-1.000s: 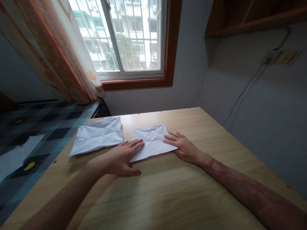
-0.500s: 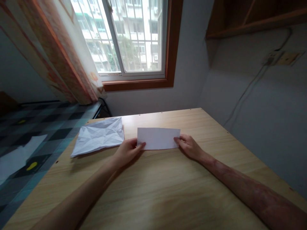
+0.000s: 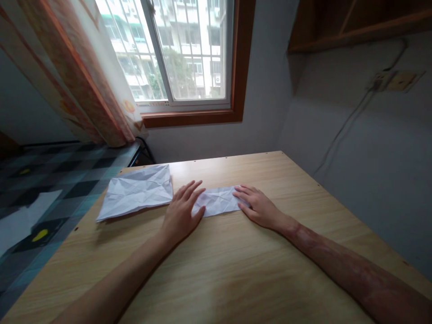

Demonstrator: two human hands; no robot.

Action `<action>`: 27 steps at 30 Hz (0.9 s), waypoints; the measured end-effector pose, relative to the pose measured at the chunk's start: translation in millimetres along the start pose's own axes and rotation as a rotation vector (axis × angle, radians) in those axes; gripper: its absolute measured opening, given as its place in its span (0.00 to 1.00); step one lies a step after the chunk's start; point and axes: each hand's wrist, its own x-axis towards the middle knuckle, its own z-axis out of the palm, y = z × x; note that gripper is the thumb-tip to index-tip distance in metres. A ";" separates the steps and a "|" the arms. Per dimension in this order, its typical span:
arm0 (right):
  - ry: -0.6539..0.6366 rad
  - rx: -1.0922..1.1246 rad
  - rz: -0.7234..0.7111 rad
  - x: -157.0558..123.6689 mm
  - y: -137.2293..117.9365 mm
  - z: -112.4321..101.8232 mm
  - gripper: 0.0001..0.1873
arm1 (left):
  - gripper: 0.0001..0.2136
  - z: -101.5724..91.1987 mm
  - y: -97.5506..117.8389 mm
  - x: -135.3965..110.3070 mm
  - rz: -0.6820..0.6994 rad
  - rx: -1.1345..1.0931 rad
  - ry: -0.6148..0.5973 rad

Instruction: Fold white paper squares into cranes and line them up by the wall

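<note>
A white strip of folded paper (image 3: 218,201) with crease lines lies on the wooden table between my hands. My left hand (image 3: 184,208) rests at its left end, fingers spread, thumb near the lower edge. Over the right end lies my right hand (image 3: 254,204), its fingers stretched out on the paper and covering that end. Neither hand pinches it. Left of my left hand is a larger creased white sheet (image 3: 137,191), partly raised at its near edge.
The wooden table (image 3: 209,265) has its far edge towards the window (image 3: 195,54). On the left stands a bed (image 3: 91,164) with a checked cover and white paper (image 3: 30,218) on it. A shelf (image 3: 357,36) and a plugged-in cable (image 3: 344,128) are on the right wall.
The paper strip, pinched by both hands before, now lies lower on the table with a creased face up. Both hands have let go of their pinch and spread their fingers over its ends.
</note>
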 end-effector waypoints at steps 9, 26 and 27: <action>-0.015 -0.064 0.001 -0.2 -13.5 -7.1 0.32 | 0.24 -6.4 8.5 1.1 0.088 -0.122 -0.261; 0.066 -0.048 -0.026 0.3 -7.2 -7.1 0.14 | 0.11 -6.7 13.0 -2.8 0.072 -0.079 -0.184; 0.092 -0.008 -0.015 0.3 -6.8 -7.6 0.12 | 0.10 -6.9 12.9 -2.9 0.044 -0.103 -0.175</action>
